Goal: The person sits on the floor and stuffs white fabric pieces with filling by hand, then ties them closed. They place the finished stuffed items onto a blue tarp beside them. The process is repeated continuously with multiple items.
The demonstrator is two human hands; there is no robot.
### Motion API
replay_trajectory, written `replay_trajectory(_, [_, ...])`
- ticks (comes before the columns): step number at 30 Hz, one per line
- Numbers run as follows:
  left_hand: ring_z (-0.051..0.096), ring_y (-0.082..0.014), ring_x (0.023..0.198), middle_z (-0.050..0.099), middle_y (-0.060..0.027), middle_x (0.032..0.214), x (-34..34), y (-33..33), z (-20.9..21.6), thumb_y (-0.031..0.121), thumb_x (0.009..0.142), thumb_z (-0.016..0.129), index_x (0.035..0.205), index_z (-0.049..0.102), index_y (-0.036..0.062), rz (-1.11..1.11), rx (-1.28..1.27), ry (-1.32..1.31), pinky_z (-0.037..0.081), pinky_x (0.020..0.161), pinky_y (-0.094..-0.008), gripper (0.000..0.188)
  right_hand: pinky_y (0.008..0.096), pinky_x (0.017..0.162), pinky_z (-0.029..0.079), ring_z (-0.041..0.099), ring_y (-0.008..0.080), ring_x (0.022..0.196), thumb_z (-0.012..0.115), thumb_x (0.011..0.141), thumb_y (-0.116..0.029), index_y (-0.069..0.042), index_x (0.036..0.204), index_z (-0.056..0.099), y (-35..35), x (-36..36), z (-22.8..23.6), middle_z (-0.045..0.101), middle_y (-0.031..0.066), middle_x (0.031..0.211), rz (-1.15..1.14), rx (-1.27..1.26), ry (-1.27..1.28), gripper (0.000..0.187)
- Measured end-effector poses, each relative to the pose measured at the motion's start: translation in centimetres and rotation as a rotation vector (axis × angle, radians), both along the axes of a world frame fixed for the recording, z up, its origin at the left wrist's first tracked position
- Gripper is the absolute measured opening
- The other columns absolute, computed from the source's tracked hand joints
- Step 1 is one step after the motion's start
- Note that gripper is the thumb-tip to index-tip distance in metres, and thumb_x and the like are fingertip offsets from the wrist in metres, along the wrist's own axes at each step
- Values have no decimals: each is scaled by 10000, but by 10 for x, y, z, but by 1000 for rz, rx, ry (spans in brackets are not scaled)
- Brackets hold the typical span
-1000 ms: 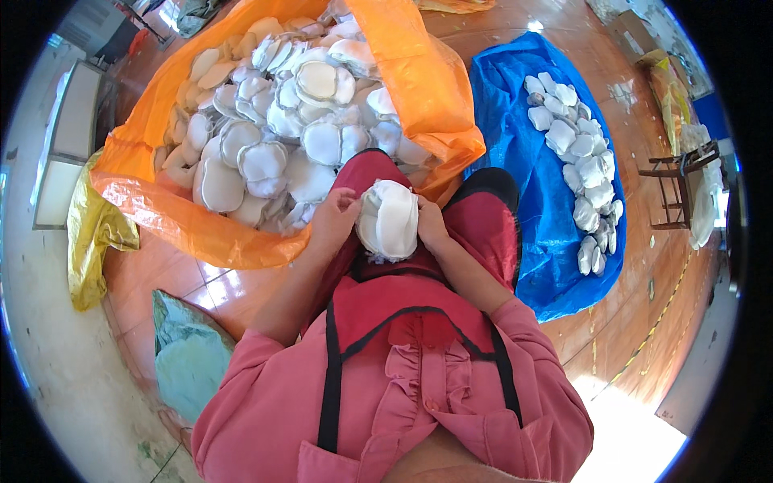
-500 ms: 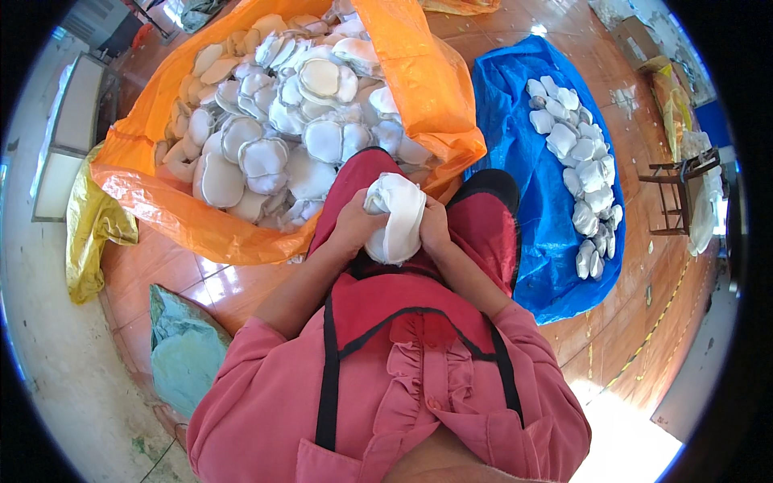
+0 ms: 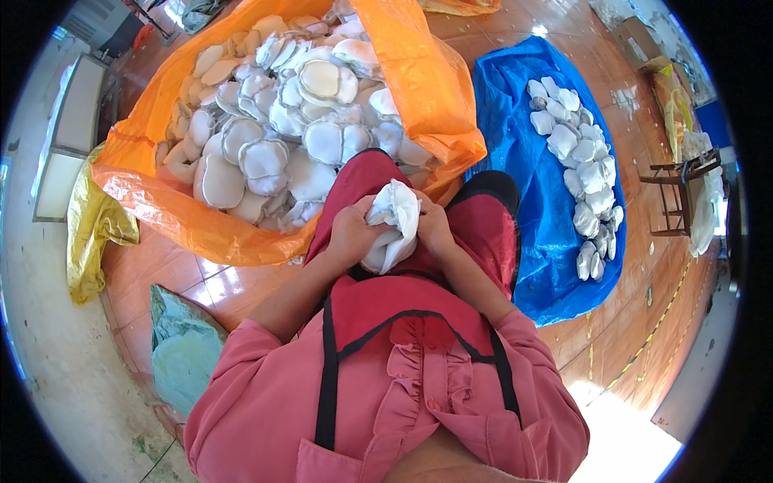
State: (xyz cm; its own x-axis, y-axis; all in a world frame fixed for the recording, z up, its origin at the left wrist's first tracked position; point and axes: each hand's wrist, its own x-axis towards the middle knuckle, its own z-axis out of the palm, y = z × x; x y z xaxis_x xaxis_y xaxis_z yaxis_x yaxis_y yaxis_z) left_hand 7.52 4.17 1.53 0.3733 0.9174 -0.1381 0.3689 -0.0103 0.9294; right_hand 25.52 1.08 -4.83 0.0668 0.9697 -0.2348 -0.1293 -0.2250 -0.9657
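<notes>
Over my lap I hold a white padded fabric piece [image 3: 391, 251] between both hands. My left hand [image 3: 353, 232] grips its left side, fingers curled around the edge. On the opposite side my right hand [image 3: 435, 227] is closed on it, with some fingers hidden behind the fabric. The piece is folded and bunched, its upper edge ruffled open. Just beyond my knees a large orange sack [image 3: 185, 229] stands open, heaped with similar rounded white pads [image 3: 263, 161].
To the right lies a blue sack [image 3: 547, 282] with several white puffy pieces [image 3: 597, 173] in a strip on top. A wooden stool [image 3: 676, 193] stands farther right. Yellow sacking [image 3: 93, 233] lies by the left wall, and a green bag [image 3: 189, 362] rests on the tiled floor.
The fabric piece has been squeezed and twisted from a smooth rounded shape into a narrower, crumpled one. Both hands have shifted slightly with it, keeping their hold.
</notes>
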Motion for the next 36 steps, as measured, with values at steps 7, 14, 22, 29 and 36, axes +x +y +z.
replay_trajectory(7, [678,-212,929,716,-117,994,-4,-1,17,149,779,747,1134,652,56,12,-17,130,512,825,-333,378,295,1030,400,511,185,1230,670,840,-44,-32,1122,697,-13,-5,9,551,53,1345,-78,202,-40,284])
replay_trajectory(14, [686,-306,917,711,-159,982,-18,1,-18,168,779,732,1112,661,65,0,-89,20,513,806,-379,355,296,1027,407,508,198,1230,624,863,12,-24,1229,622,-10,-9,8,564,77,1315,-28,292,-17,367])
replay_trajectory(22, [685,-314,909,711,-165,979,-26,2,-14,216,776,753,1106,669,63,-23,-114,162,507,804,-391,373,319,1054,386,497,202,1232,644,867,-35,-32,1360,496,-12,-8,-5,525,94,1352,95,336,-334,514])
replay_trajectory(29, [680,-332,897,707,-171,963,-30,-1,5,219,771,748,1097,675,71,-215,-117,74,507,797,-394,365,348,1027,411,521,225,1201,702,834,-82,-53,1396,434,-14,-13,-42,536,115,1333,114,239,20,623])
replay_trajectory(36, [645,-392,893,688,-196,935,-32,15,10,220,767,709,1033,670,66,-539,116,260,506,795,-423,310,339,1018,415,542,211,1155,699,831,-54,-54,1325,458,-30,-8,-7,554,99,1262,256,239,6,550])
